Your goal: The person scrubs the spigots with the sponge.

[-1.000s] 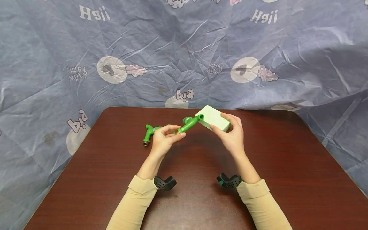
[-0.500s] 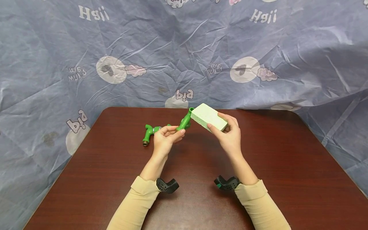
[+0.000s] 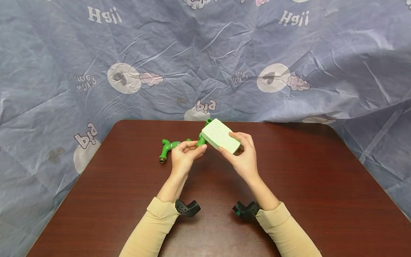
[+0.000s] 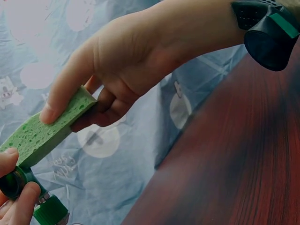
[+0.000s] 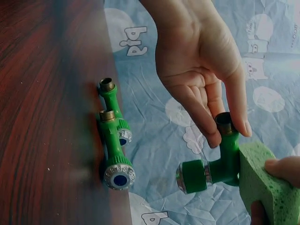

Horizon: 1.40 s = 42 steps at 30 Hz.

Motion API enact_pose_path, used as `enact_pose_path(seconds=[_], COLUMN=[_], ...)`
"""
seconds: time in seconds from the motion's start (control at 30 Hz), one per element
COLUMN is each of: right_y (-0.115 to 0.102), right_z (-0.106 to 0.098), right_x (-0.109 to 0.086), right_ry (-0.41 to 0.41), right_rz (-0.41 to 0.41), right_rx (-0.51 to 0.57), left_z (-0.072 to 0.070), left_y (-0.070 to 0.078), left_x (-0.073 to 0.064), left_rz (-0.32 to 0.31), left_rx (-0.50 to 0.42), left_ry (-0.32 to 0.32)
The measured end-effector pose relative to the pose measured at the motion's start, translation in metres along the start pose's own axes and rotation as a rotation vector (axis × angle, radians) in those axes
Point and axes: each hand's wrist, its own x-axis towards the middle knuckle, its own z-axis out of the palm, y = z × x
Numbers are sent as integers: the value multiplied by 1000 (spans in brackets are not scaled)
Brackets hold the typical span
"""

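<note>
My left hand [image 3: 183, 159] pinches a green faucet [image 5: 229, 157] by its threaded brass inlet end, between thumb and fingers. Its knob [image 5: 194, 176] sticks out sideways in the right wrist view. A pale green sponge [image 3: 221, 136] is gripped by my right hand [image 3: 245, 157], thumb on one face and fingers on the other. The sponge lies against the faucet's body and, in the head view, hides part of it. Both hands are raised above the table.
Two more green faucets, a nearer one [image 5: 112, 145] and a farther one [image 5: 110, 99], lie on the dark red wooden table [image 3: 289, 178], left of the hands. Behind the table hangs a printed grey-blue cloth [image 3: 179, 53].
My left hand has turned the faucet so that its outlet end points farther away and upward. My right hand has brought the sponge leftward onto the faucet.
</note>
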Motion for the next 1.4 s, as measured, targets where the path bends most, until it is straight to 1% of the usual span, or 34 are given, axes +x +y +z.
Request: enact_pose_path(seconds=[0.17, 0.27, 0.37, 0.4, 0.53, 0.57, 0.6, 0.63, 0.67, 0.7, 0.77, 0.8, 0.83, 0.9, 0.93, 0.97, 1.03, 1.1, 1.17, 1.2, 1.3, 1.33, 1.4], right_y=[1, 1, 2, 2, 1, 1, 1, 2, 3, 4, 6, 7, 8, 9, 9, 8, 5, 2, 0, -1, 1, 1, 2], right_z=[-7, -9, -8, -6, -2, -2, -3, -4, -5, -7, -11, -13, -15, -17, -17, -16, -13, -10, -9, -10, -13, -13, -14], right_x=[3, 5, 5, 4, 1, 1, 1, 1, 2, 3, 6, 8, 9, 11, 11, 11, 9, 7, 7, 7, 9, 9, 9], right_ry=[-87, -88, -38, -18, 77, 101, 127, 156, 184, 211, 257, 274, 285, 280, 263, 241, 192, 166, 181, 200, 259, 261, 224], right_rz=[-3, -21, -72, -94, -188, -207, -218, -222, -219, -213, -190, -177, -170, -178, -191, -212, -257, -290, -299, -290, -253, -245, -248], right_rx=[7, 10, -6, -13, -75, -86, -96, -103, -104, -98, -62, -34, -4, 58, 77, 75, 38, -25, -78, -86, -63, -49, -36], left_z=[0, -1, -2, -4, -4, -6, -6, -3, -3, -5, -4, -2, -1, -1, 2, 3, 4, 5, 6, 6, 6, 6, 6], left_y=[0, -1, -3, -9, -10, -15, -16, -10, -10, -15, -15, -9, -8, -7, -1, 0, 1, 0, 0, 0, -1, -1, -1], left_x=[1, 1, 1, 4, 4, 7, 6, 3, 2, 5, 6, 2, 2, 2, -2, -2, -4, -4, -5, -5, -5, -5, -5], left_rz=[23, 38, 62, 90, 130, 139, 141, 125, 123, 135, 125, 112, 99, 68, 37, 23, 4, 4, 14, 17, 23, 24, 28], left_rx=[-34, -44, -51, -74, -83, -88, -83, -55, -53, -69, -67, -61, -64, -66, -44, -38, -21, 10, 39, 50, 86, 88, 91], left_ry=[18, 1, -26, -53, -72, -86, -94, -80, -87, -107, -107, -97, -91, -86, -71, -73, -77, -73, -61, -55, -43, -44, -46])
